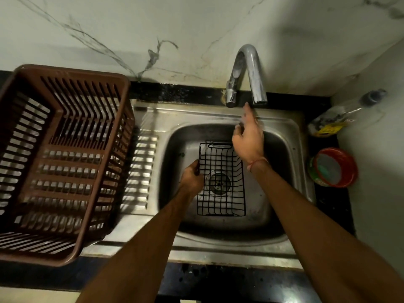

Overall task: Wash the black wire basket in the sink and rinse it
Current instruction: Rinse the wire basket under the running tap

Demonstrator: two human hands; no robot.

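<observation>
The black wire basket [221, 182] sits inside the steel sink [172, 141], over the drain. My left hand [192, 178] grips the basket's left rim. My right hand [248, 138] is raised above the basket's far right corner, its index finger stretched up toward the chrome tap [247, 75] and the other fingers loosely curled, holding nothing. The fingertip is just below the spout, between the spout end and the tap's handle. I see no water running from the spout.
A large brown plastic dish crate [61, 158] stands on the ribbed drainboard [142, 169] to the left. On the black counter at the right are a red-rimmed round tub [334, 167] and a lying clear bottle [341, 114]. A marbled wall rises behind.
</observation>
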